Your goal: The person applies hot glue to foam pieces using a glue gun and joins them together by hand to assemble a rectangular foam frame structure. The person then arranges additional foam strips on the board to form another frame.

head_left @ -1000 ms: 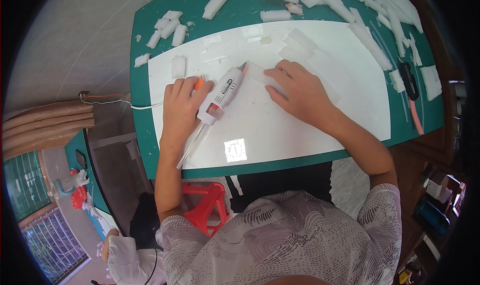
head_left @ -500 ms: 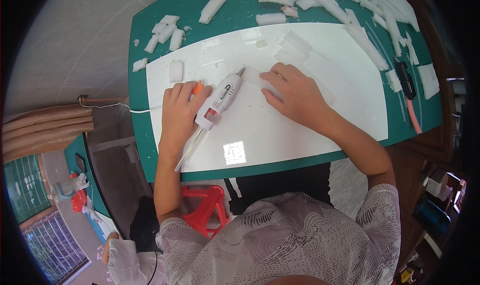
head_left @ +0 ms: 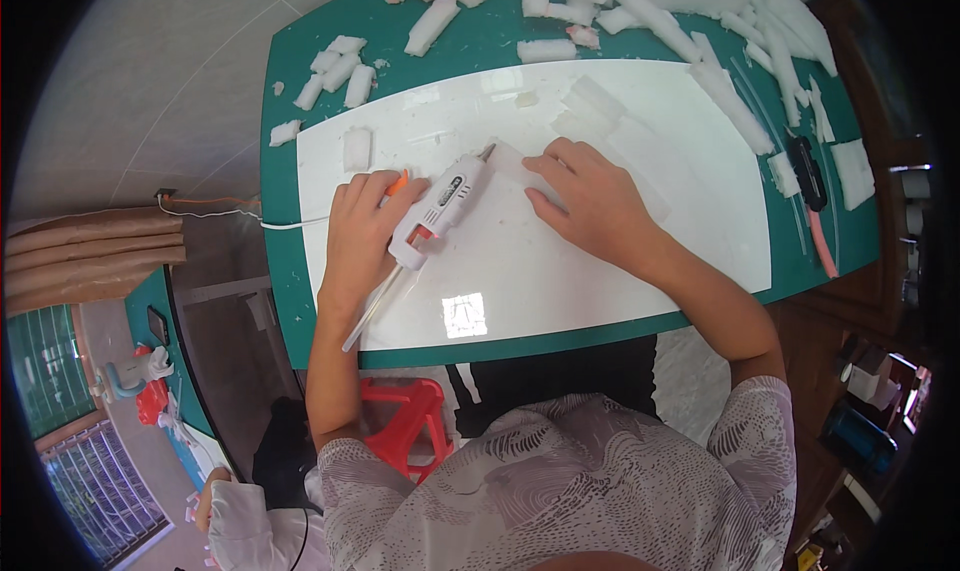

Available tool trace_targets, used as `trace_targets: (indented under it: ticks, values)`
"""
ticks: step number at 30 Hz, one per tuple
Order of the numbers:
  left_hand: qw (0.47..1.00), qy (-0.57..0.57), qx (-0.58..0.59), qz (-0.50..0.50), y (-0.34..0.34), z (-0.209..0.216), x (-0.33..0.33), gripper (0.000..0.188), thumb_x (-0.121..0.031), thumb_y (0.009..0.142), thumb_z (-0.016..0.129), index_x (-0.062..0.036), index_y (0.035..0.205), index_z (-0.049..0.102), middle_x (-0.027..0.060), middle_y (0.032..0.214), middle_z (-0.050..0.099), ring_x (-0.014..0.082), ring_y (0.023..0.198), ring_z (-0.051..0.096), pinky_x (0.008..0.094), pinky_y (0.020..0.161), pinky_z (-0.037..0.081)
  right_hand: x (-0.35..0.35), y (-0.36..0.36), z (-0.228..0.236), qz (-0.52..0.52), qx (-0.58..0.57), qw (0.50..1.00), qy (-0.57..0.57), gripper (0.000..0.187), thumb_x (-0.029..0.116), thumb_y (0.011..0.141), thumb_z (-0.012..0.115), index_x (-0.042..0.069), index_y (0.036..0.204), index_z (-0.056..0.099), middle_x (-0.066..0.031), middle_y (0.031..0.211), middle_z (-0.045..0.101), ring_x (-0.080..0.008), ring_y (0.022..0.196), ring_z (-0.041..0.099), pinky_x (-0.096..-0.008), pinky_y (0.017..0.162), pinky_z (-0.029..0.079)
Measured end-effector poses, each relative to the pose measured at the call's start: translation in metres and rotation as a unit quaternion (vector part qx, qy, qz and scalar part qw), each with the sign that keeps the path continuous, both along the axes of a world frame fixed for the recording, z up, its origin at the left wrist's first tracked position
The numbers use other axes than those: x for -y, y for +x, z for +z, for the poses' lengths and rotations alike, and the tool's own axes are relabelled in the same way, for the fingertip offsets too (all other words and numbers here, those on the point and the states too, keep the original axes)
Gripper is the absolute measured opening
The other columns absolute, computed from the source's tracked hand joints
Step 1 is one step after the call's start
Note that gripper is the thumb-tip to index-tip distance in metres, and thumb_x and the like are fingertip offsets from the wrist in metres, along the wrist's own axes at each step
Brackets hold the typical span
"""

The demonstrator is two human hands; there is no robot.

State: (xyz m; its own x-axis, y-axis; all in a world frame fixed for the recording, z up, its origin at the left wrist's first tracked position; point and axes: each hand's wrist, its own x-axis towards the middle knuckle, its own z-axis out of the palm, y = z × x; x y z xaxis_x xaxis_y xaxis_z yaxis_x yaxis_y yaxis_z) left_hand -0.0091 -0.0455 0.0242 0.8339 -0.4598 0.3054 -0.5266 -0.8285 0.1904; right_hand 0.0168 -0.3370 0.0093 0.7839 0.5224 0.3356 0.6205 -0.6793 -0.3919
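Observation:
My left hand [head_left: 360, 221] is wrapped round a white hot glue gun [head_left: 447, 199], with a clear glue stick [head_left: 372, 306] poking out of its rear. Its metal nozzle points up and right, close to a thin, pale foam piece [head_left: 508, 161] on the white board [head_left: 570, 301]. An orange part of the gun shows by my left fingers. My right hand [head_left: 598, 203] rests on that foam piece, thumb and fingertips curled about its right end, which they partly hide. More flat pale pieces [head_left: 590, 101] lie just beyond my right hand.
Several white foam blocks and strips [head_left: 432, 26] lie along the far side of the green table [head_left: 285, 201]. One foam block [head_left: 357, 149] sits on the board. A black-and-pink tool [head_left: 812, 186] lies at right. The white cord [head_left: 290, 225] runs off left. A red stool [head_left: 410, 421] stands below.
The view has shifted slightly, so the table sits a little lower. Both hands keep nearly the same places, the glue gun's nozzle still beside the foam piece.

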Motion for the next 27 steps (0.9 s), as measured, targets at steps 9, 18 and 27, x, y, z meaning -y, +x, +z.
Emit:
trace_targets:
  ticks: [9, 18, 27]
  values:
    - [1.0, 0.007, -0.02, 0.01, 0.001, 0.0, -0.0041, 0.046, -0.02, 0.07, 0.081, -0.011, 0.114, 0.068, 0.0079, 0.109, 0.061, 0.0262, 0.097, 0.055, 0.0368, 0.082, 0.04, 0.0003, 0.0, -0.0005, -0.007, -0.004, 1.0, 0.007, 0.026, 0.018, 0.088, 0.07, 0.007, 0.111, 0.067, -0.0072, 0.103, 0.061, -0.023, 0.096, 0.062, -0.034, 0.071, 0.056]
    - [1.0, 0.025, -0.002, 0.013, 0.0015, -0.0026, -0.0044, 0.047, -0.016, 0.069, 0.08, -0.0122, 0.114, 0.069, 0.0073, 0.109, 0.061, 0.0252, 0.098, 0.056, 0.0369, 0.083, 0.04, 0.0006, 0.0019, -0.0029, 0.0, 0.008, 1.0, 0.011, 0.025, 0.018, 0.089, 0.069, 0.006, 0.11, 0.066, -0.0067, 0.102, 0.06, -0.022, 0.095, 0.062, -0.0334, 0.07, 0.056]
    - [0.999, 0.032, -0.005, 0.017, 0.0005, -0.0025, -0.0051, 0.047, -0.014, 0.069, 0.079, -0.0133, 0.115, 0.069, 0.0073, 0.11, 0.061, 0.0252, 0.099, 0.055, 0.0372, 0.084, 0.04, 0.0001, 0.0019, -0.0029, -0.004, 0.013, 1.0, 0.013, 0.024, 0.019, 0.089, 0.069, 0.007, 0.11, 0.066, -0.0064, 0.102, 0.062, -0.0223, 0.092, 0.063, -0.034, 0.07, 0.056]
